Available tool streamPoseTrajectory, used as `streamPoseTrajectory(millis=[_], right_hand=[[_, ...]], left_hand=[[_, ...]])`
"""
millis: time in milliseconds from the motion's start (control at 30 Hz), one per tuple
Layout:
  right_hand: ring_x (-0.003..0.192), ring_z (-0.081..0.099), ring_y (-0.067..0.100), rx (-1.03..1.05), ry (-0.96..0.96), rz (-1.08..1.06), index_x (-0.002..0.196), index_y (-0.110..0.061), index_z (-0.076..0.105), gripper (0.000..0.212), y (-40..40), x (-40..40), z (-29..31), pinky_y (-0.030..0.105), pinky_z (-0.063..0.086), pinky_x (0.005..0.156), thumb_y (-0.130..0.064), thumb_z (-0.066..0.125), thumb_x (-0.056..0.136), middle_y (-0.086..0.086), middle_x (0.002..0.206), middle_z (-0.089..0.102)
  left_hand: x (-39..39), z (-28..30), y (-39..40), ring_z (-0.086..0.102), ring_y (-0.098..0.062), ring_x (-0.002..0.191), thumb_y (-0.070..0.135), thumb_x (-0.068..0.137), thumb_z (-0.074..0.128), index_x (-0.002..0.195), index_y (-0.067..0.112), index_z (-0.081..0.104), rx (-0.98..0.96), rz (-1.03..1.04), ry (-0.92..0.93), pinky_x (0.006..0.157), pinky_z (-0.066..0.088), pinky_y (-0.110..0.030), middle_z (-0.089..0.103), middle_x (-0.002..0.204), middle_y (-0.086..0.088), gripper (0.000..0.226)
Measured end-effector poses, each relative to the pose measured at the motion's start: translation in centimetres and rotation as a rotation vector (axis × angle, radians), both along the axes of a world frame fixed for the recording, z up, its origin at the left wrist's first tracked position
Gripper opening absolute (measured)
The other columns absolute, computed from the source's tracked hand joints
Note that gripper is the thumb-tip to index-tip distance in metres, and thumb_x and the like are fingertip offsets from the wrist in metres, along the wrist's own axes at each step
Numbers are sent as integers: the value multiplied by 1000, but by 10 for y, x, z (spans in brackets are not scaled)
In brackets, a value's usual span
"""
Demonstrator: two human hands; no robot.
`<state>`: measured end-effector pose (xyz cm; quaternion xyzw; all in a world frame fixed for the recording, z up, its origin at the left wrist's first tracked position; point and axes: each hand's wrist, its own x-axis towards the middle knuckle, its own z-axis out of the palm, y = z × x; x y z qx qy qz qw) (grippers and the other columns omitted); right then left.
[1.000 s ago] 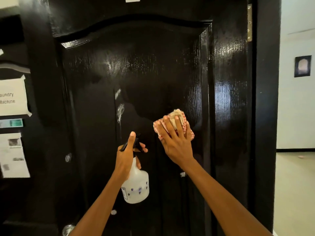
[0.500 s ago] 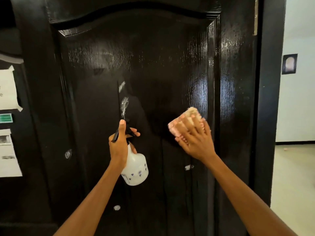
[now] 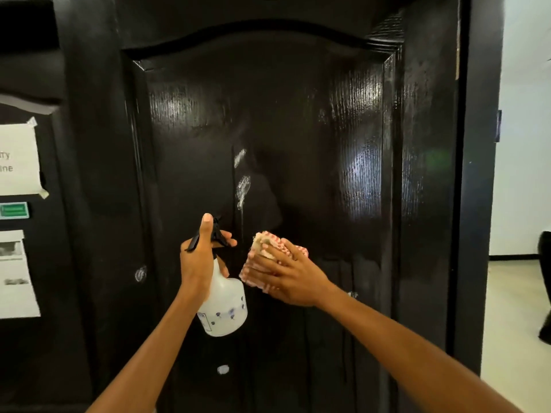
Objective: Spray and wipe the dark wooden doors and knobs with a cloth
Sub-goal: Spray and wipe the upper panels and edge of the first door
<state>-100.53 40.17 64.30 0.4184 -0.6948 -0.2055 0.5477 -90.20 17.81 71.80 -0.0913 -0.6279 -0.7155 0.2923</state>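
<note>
A white paper sheet (image 3: 18,158) taped at the left edge showed only cut-off letters, "ffy" and "ine". Print on the green sticker (image 3: 14,210) and the spray bottle's label (image 3: 203,318) was too blurred to read.

The door (image 3: 298,120) is glossy black with a fine wood-grain texture and whitish smears near its middle. The cloth (image 3: 262,260) is checked in red and white with a beige patch at its top, and the spray bottle (image 3: 223,305) is translucent white with small dark dots and a black trigger head. The paper sheets (image 3: 18,156) at the left edge are white with grey print, with a green label (image 3: 14,210) between 2 of them.
</note>
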Motion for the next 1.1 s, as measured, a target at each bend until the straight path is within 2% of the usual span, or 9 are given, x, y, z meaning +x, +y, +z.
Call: streamPoseTrajectory(millis=[133, 333, 400, 467, 567, 700, 933, 1000, 1100], right_hand=[[147, 35, 36, -392, 91, -99, 147, -27, 53, 62, 23, -3, 62, 62, 28, 117, -56, 61, 93, 6, 156, 46], [152, 20, 39, -1105, 22, -233, 159, -24, 32, 64, -36, 12, 90, 60, 15, 122, -53, 46, 103, 10, 166, 26], [150, 24, 41, -903, 0, -132, 155, -23, 37, 62, -70, 9, 61, 65, 23, 118, -45, 57, 100, 10, 162, 32], [149, 26, 40, -404, -16, -51, 152, -25, 41, 57, -87, 6, 16, 67, 32, 112, -43, 55, 99, 8, 159, 34], [155, 14, 33, 169, -4, -87, 157, -33, 32, 56, -74, 0, -25, 63, 21, 120, -49, 39, 104, 0, 167, 24], [152, 25, 34, -33, 36, -61, 152, -29, 45, 54, -63, -7, 28, 64, 20, 120, -41, 51, 99, 4, 161, 38], [155, 14, 36, -1215, 1, -213, 160, -28, 23, 60, -73, 13, 154, 59, 7, 123, -48, 38, 106, 7, 168, 20], [155, 12, 35, -1140, 35, -186, 159, -26, 28, 61, -105, 10, 136, 55, 2, 124, -45, 46, 105, 9, 166, 23], [154, 9, 32, -488, 0, -126, 157, -27, 34, 71, -136, 6, 64, 56, 5, 122, -42, 65, 95, 8, 163, 29]], left_hand=[[4, 4, -23, 49, -27, 33, 64, 101, 46, 94, -1, 73, -16, -4, -5, 44, 46, -32, 79, 91, -13, 71], [13, 12, -49, 50, -26, 35, 71, 91, 48, 94, -1, 74, -50, -13, -2, 41, 45, -30, 78, 89, -14, 77], [15, 16, -56, 50, -25, 35, 68, 94, 48, 93, -2, 74, -53, -8, 3, 39, 43, -29, 78, 88, -15, 74], [17, 20, -64, 51, -24, 36, 64, 98, 49, 92, -3, 74, -47, -6, 13, 37, 42, -28, 78, 86, -16, 72], [21, 20, -73, 51, -23, 35, 64, 97, 49, 92, -5, 74, -55, -15, 16, 36, 41, -26, 78, 86, -17, 73], [26, 22, -84, 52, -23, 35, 67, 91, 49, 93, -4, 73, -74, -33, 18, 37, 43, -27, 78, 87, -17, 75], [25, 36, -98, 55, -19, 37, 68, 89, 48, 95, -3, 73, -107, -49, 37, 39, 45, -28, 77, 88, -17, 75], [24, 40, -105, 55, -19, 37, 67, 90, 49, 94, -4, 73, -94, -47, 49, 37, 45, -28, 77, 88, -18, 74], [22, 41, -115, 53, -22, 37, 63, 96, 50, 93, -2, 74, -90, -39, 56, 37, 44, -28, 77, 87, -17, 70]])
